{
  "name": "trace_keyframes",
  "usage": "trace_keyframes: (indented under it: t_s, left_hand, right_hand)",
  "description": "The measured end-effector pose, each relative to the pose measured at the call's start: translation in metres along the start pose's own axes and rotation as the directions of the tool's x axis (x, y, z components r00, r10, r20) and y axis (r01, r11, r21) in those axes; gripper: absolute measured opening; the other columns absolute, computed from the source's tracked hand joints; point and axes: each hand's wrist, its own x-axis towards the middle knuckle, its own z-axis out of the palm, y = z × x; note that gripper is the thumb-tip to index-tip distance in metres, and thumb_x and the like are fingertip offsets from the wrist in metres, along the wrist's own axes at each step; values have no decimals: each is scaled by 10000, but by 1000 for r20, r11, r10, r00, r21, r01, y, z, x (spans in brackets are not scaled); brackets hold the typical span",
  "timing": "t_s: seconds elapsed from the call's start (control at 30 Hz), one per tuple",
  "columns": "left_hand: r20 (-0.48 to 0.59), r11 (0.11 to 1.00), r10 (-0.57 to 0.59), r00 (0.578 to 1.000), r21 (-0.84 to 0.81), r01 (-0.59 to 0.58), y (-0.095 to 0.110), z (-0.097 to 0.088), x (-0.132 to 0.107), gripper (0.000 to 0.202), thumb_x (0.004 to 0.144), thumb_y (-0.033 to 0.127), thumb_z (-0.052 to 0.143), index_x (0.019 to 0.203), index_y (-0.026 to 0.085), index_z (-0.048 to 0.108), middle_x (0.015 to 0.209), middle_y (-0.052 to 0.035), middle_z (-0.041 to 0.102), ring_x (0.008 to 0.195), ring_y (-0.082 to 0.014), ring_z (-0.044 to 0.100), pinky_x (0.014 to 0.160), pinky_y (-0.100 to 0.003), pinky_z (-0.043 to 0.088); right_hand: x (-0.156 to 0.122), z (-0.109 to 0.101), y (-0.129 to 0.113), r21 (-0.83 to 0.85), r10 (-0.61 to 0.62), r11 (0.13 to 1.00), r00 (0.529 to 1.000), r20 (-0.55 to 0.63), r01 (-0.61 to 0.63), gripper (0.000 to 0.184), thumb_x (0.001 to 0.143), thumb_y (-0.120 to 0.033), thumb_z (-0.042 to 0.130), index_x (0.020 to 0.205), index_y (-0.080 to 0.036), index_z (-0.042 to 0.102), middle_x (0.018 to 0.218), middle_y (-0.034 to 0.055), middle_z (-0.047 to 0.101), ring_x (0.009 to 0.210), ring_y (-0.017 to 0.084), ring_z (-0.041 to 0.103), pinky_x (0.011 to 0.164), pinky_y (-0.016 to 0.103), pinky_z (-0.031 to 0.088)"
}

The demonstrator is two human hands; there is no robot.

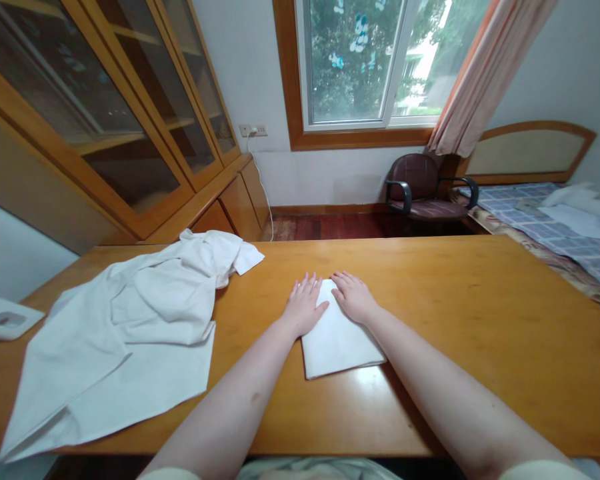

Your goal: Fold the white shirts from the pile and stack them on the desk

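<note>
A small white cloth (337, 343) lies folded into a neat rectangle on the wooden table (480, 320), in front of me. My left hand (304, 305) rests flat on its far left corner, fingers stretched out. My right hand (353, 296) lies flat on the far right corner, fingers spread too. Both hands press on the cloth's far edge and hold nothing. To the left, a heap of loose white cloths (130, 327) sprawls across the table, partly hanging over the near edge.
A white device (3, 317) sits at the table's left end. Glass-fronted wooden cabinets (130, 113) line the left wall. Beyond the table stand a dark armchair (425, 190) under the window and a bed (555, 227) with checked bedding at right.
</note>
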Motion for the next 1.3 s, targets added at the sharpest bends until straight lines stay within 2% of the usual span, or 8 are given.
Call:
trace_keyframes:
  t_s: [0.17,0.33,0.5,0.73,0.93,1.1,1.2,1.3]
  left_hand:
    - [-104,995,-86,991,33,90,25,-6,-29,552,891,352,379,1397,132,365,1506,-144,264,1412,-279,119,1127,-489,131]
    - [-45,997,-68,997,15,69,52,8,-53,580,887,355,370,1413,113,340,1512,-131,251,1410,-283,129,1129,-476,156]
    - [-38,997,-67,997,37,69,51,22,-54,646,891,404,346,1449,92,250,1528,-138,184,1413,-275,114,1133,-469,143]
    - [-75,997,-83,994,3,83,52,23,-54,658,880,402,364,1451,93,252,1527,-125,187,1414,-262,116,1139,-457,124]
    - [-116,967,-116,986,-241,85,41,19,-56,569,873,347,417,1395,123,387,1507,-119,266,1406,-252,166,1139,-449,143]
    - [-224,863,-333,916,-464,200,26,18,-56,515,869,322,440,1353,144,447,1524,-138,212,1411,-285,127,1125,-472,164]
    - [-210,802,-441,873,-529,278,26,17,-56,564,830,330,516,1350,126,437,1511,-180,223,1404,-325,133,1116,-497,139]
    - [-173,707,-543,822,-621,337,29,17,-54,635,764,329,620,1327,97,440,1454,-231,322,1394,-370,136,1106,-537,21]
  right_hand:
    - [-16,-14,-7,23,69,997,997,-40,-68,538,935,-359,338,1434,-157,333,1516,111,238,1401,234,180,1113,456,167]
    - [-54,-11,-20,-6,-26,1000,999,-28,26,552,927,-327,333,1445,-136,314,1533,103,174,1406,237,158,1113,423,194]
    - [-66,3,-11,-13,-34,999,998,58,35,600,914,-356,363,1464,-137,266,1530,97,166,1407,238,150,1109,435,214]
    - [-64,6,-7,48,-37,998,999,36,36,596,916,-358,363,1459,-132,275,1530,89,164,1409,225,139,1123,423,195]
    - [-65,13,8,438,-19,897,994,-105,63,552,903,-393,377,1407,-169,398,1510,95,244,1398,208,196,1129,426,180]
    - [-67,3,29,727,279,677,954,-113,-112,536,874,-445,396,1329,-177,489,1425,110,424,1298,213,406,1064,373,317]
    - [-73,-17,30,543,377,779,926,-3,-315,427,874,-442,400,1090,-173,651,1128,117,660,1052,235,599,902,354,434]
    - [-79,-34,20,258,441,859,895,67,-443,403,860,-481,426,889,-176,689,908,116,706,851,245,640,721,328,442]
